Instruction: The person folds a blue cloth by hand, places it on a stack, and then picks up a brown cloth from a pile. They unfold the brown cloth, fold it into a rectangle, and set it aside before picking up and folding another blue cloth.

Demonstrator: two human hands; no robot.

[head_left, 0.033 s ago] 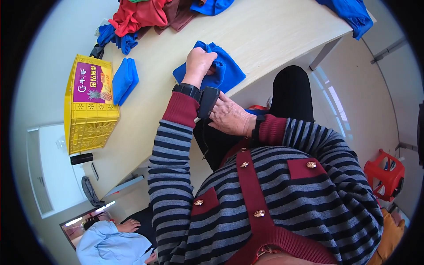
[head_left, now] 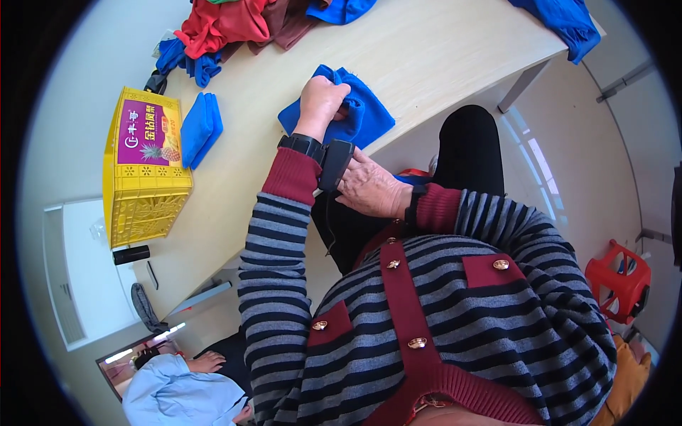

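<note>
A blue cloth (head_left: 374, 113) lies partly bunched near the table's edge. My left hand (head_left: 323, 101) rests on it, fingers curled closed around a raised fold; the fingertips are mostly hidden. A black box-shaped device (head_left: 335, 165) is strapped to my left wrist. From the right, my right hand (head_left: 376, 186) reaches across to this device, its fingers against the edge and partly hidden behind it. To the left of the cloth, a folded blue cloth (head_left: 202, 130) leans by a yellow plastic basket (head_left: 148, 202).
Red, maroon and blue fabrics (head_left: 227, 28) are heaped at the table's far left. Another blue fabric (head_left: 565, 28) hangs over the far right corner. A black cylinder (head_left: 132, 255) is beside the basket. A person in a light blue top (head_left: 181, 390) sits at lower left; a red stool (head_left: 618, 280) stands right.
</note>
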